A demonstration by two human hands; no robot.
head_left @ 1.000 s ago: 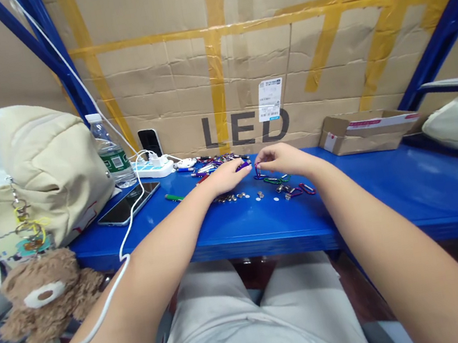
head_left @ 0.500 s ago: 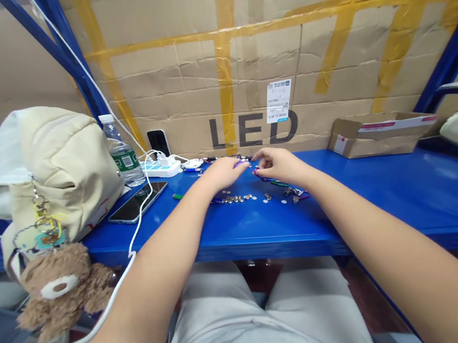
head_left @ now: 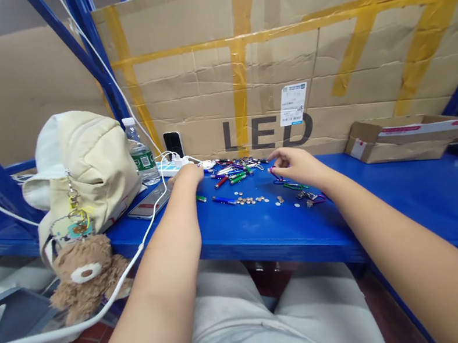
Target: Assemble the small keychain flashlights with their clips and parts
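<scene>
My left hand [head_left: 188,174] is at the left of the blue shelf, by the white power strip [head_left: 166,168] and the flat phone [head_left: 149,203]; its fingers are hidden behind the hand. At the middle right, my right hand [head_left: 296,164] has its thumb and fingers closed on a purple carabiner [head_left: 273,172]. Below it lie a green carabiner [head_left: 296,186] and a small cluster of metal clips [head_left: 308,199]. Between the hands is a pile of small coloured tubes like mini flashlights [head_left: 236,177]. A blue tube [head_left: 224,200] and several button cells [head_left: 252,200] lie in front.
A cream backpack [head_left: 85,161] with a bear charm [head_left: 87,273] and a water bottle [head_left: 143,157] stand at left. A white cable [head_left: 146,239] hangs over the shelf edge. Behind is a large cardboard box [head_left: 197,94]; at right, an open carton [head_left: 404,137].
My left hand has moved left, away from my right hand, uncovering the tube pile. My right hand keeps hold of the purple carabiner. The view has shifted, so everything sits farther right.
</scene>
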